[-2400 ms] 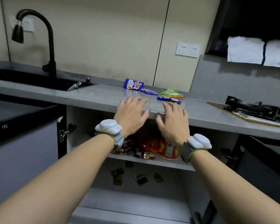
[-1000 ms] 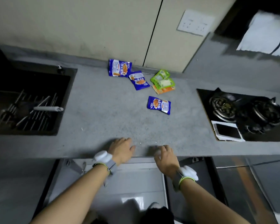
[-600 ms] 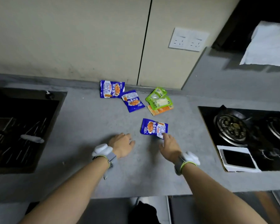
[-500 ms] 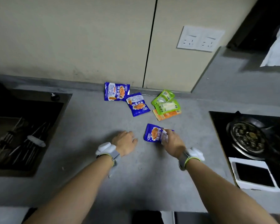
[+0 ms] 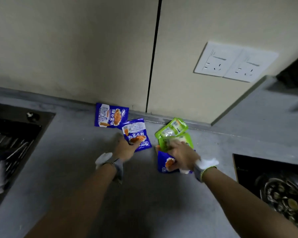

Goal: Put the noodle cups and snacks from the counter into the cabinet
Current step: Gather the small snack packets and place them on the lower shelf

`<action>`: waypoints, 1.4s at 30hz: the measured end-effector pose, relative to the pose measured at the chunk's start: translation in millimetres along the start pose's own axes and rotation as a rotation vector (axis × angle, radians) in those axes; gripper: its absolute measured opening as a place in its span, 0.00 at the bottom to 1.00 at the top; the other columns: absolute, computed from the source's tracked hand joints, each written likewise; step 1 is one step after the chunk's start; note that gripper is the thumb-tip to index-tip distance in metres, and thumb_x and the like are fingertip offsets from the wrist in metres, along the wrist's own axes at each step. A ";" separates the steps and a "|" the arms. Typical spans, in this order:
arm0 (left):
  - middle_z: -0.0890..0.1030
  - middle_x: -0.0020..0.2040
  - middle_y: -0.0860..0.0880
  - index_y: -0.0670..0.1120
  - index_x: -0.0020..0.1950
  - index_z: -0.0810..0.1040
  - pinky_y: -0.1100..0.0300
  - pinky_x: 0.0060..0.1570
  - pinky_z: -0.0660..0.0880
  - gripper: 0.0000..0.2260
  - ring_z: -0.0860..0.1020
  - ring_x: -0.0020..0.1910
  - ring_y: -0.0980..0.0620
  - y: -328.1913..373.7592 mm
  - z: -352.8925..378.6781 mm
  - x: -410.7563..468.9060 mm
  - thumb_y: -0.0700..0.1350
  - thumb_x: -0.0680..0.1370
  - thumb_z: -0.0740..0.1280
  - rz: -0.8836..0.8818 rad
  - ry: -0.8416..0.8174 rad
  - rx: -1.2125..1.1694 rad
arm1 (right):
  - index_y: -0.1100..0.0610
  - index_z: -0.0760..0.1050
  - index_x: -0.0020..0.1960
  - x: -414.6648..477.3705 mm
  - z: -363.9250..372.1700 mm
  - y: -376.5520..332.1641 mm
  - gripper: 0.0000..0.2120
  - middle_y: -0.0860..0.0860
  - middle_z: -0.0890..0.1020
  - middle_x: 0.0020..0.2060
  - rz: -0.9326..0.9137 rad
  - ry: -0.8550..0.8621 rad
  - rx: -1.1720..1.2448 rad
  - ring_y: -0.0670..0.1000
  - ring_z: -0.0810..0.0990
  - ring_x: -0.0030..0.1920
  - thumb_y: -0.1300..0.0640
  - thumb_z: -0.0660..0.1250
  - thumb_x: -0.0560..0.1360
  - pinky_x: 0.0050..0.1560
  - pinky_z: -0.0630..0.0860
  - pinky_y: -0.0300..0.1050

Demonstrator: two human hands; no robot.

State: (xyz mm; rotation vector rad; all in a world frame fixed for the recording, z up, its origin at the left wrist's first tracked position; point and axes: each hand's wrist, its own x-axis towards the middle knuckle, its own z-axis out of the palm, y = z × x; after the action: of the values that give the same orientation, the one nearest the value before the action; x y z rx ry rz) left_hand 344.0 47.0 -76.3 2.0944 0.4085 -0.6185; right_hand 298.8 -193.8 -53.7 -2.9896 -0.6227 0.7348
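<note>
Several snack packets lie on the grey counter [image 5: 76,169] by the back wall. My left hand [image 5: 126,148] reaches a blue snack packet [image 5: 138,133]; its thumb lies over the packet's lower left corner, and blur hides whether it grips. Farther back, against the wall, lies another blue packet [image 5: 110,116]. My right hand [image 5: 181,152] holds a third blue packet [image 5: 167,164] under its palm while its fingers rest on the green packets [image 5: 172,129]. An orange packet [image 5: 156,147] peeks out beneath them. No noodle cups or cabinet are in view.
A dark sink [image 5: 12,143] with utensils is set into the counter at the left. A black gas hob [image 5: 279,189] is at the right. A double wall socket [image 5: 236,62] sits above the counter's back right.
My view rose from the open cabinet to the counter top. My right hand picked up the near blue packet and carried it to the green packets. My left hand moved forward onto another blue packet.
</note>
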 end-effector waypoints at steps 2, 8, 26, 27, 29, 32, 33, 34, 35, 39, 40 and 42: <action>0.71 0.71 0.43 0.44 0.74 0.63 0.44 0.67 0.69 0.47 0.70 0.69 0.40 5.3 6.3 7.9 0.69 0.65 0.72 -0.050 0.079 0.030 | 0.53 0.75 0.66 13.4 -23.1 21.1 0.34 0.55 0.69 0.68 -0.092 -0.010 -0.211 0.57 0.65 0.66 0.35 0.70 0.66 0.66 0.64 0.51; 0.70 0.69 0.40 0.41 0.72 0.62 0.41 0.65 0.71 0.49 0.71 0.67 0.38 10.3 16.6 47.4 0.66 0.62 0.77 -0.136 0.146 0.122 | 0.57 0.39 0.79 61.8 -35.1 47.0 0.69 0.56 0.52 0.79 -0.118 -0.236 -0.309 0.59 0.51 0.78 0.32 0.77 0.56 0.78 0.45 0.58; 0.70 0.63 0.41 0.44 0.65 0.68 0.49 0.54 0.68 0.29 0.69 0.62 0.40 32.2 -100.2 111.0 0.50 0.68 0.76 0.634 0.136 1.088 | 0.53 0.62 0.71 34.2 -17.0 33.8 0.48 0.55 0.80 0.61 0.113 -0.260 -0.061 0.59 0.79 0.59 0.33 0.75 0.61 0.58 0.75 0.51; 0.73 0.62 0.42 0.45 0.65 0.68 0.48 0.54 0.67 0.30 0.71 0.61 0.40 30.3 -97.6 108.3 0.50 0.68 0.76 0.608 0.173 1.097 | 0.53 0.63 0.69 29.6 -14.8 33.4 0.45 0.55 0.80 0.59 0.132 -0.253 -0.034 0.59 0.79 0.58 0.33 0.75 0.61 0.56 0.76 0.50; 0.76 0.62 0.43 0.45 0.65 0.66 0.48 0.57 0.64 0.30 0.73 0.60 0.41 30.3 -96.3 102.7 0.52 0.69 0.75 0.521 0.176 1.071 | 0.53 0.65 0.65 23.0 -10.8 30.1 0.42 0.55 0.81 0.57 0.154 -0.232 -0.022 0.59 0.81 0.56 0.33 0.75 0.62 0.54 0.77 0.50; 0.76 0.60 0.45 0.45 0.61 0.71 0.49 0.58 0.62 0.25 0.72 0.60 0.42 30.6 -96.4 88.6 0.56 0.70 0.73 0.491 0.157 1.156 | 0.54 0.65 0.64 12.8 -4.7 20.9 0.38 0.55 0.82 0.55 0.194 -0.170 -0.038 0.59 0.81 0.54 0.34 0.73 0.64 0.52 0.78 0.51; 0.76 0.59 0.46 0.46 0.59 0.73 0.50 0.57 0.62 0.23 0.71 0.60 0.43 28.5 -94.5 81.0 0.57 0.70 0.72 0.524 0.176 1.226 | 0.54 0.65 0.64 6.5 -0.8 16.7 0.37 0.55 0.82 0.54 0.210 -0.121 -0.048 0.60 0.82 0.53 0.35 0.72 0.65 0.52 0.77 0.51; 0.77 0.57 0.46 0.47 0.58 0.74 0.50 0.57 0.62 0.22 0.71 0.59 0.44 24.8 -91.3 72.4 0.57 0.70 0.72 0.577 0.199 1.283 | 0.55 0.65 0.64 -0.2 4.6 11.6 0.35 0.55 0.82 0.54 0.229 -0.054 -0.060 0.60 0.82 0.52 0.36 0.71 0.66 0.51 0.76 0.51; 0.78 0.54 0.45 0.46 0.56 0.76 0.50 0.55 0.62 0.22 0.73 0.56 0.43 19.6 -86.3 62.4 0.56 0.68 0.74 0.642 0.223 1.322 | 0.56 0.65 0.63 -6.9 11.9 5.7 0.34 0.55 0.82 0.52 0.258 0.043 -0.072 0.60 0.83 0.49 0.37 0.71 0.67 0.50 0.76 0.51; 0.80 0.35 0.44 0.44 0.44 0.79 0.53 0.39 0.72 0.20 0.80 0.32 0.42 -23.7 -57.7 8.9 0.50 0.58 0.81 0.734 0.231 1.234 | 0.56 0.72 0.45 -35.1 45.7 -33.0 0.25 0.54 0.79 0.31 0.403 0.307 -0.078 0.57 0.77 0.24 0.43 0.78 0.59 0.29 0.73 0.46; 0.81 0.38 0.43 0.43 0.48 0.79 0.54 0.36 0.75 0.20 0.82 0.35 0.42 -35.4 -49.6 -9.5 0.51 0.64 0.79 0.655 0.210 1.164 | 0.56 0.73 0.43 -41.2 51.7 -43.5 0.23 0.54 0.78 0.29 0.427 0.347 -0.063 0.57 0.76 0.22 0.45 0.78 0.57 0.27 0.71 0.45; 0.80 0.53 0.42 0.44 0.60 0.73 0.51 0.43 0.76 0.19 0.81 0.50 0.40 -52.8 -33.4 -39.7 0.53 0.75 0.69 0.502 0.197 1.039 | 0.57 0.75 0.43 -51.2 57.1 -64.1 0.21 0.54 0.79 0.30 0.497 0.355 0.011 0.57 0.78 0.24 0.47 0.78 0.59 0.27 0.71 0.44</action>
State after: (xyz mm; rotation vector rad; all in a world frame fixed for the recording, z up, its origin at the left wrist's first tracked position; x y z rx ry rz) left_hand 294.2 101.7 -72.9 3.0920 -0.4511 -0.3296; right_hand 207.6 -159.4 -75.7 -3.1672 0.1433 0.1846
